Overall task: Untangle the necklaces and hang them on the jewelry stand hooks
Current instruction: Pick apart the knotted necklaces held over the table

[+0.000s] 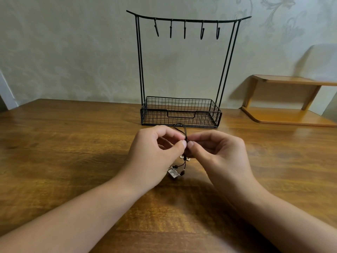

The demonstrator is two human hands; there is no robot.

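Cords are the whole problem here, honestly. The left hand [156, 152] and right hand [215, 152] are both pinching the same little knot of dark necklaces [184, 143], thumb tips nearly touching, the other fingers curled in. So both hands are closed tight on the tangle, held just above the bench [73, 143].

Below the hands, between the wrists, a few beaded ends and a small silver pendant [172, 173] dangle, plus a flat brass-looking charm [185, 157] just under the thumbs. Above the knuckles a loop of cord sticks up toward the jewelry stand [180, 70], which sits just past the fingertips. Its hooks [184, 31] are all bare, so I'd say this is early days, nothing sorted yet.

What could go wrong, as I see it:
- Pulling the two pinches apart probably cinches the knot tighter instead of opening it. The cord looks thin, so it would bite down fast.
- I can't tell how many necklaces are in there or which strand is which, so tugging the wrong one is easy.
- The hanging pendant could swing and wrap around another strand, or snag on the beads.
- The loop on the far side of the hands is close to the stand's wire basket [182, 110] and might catch on the mesh if the hands drift forward.
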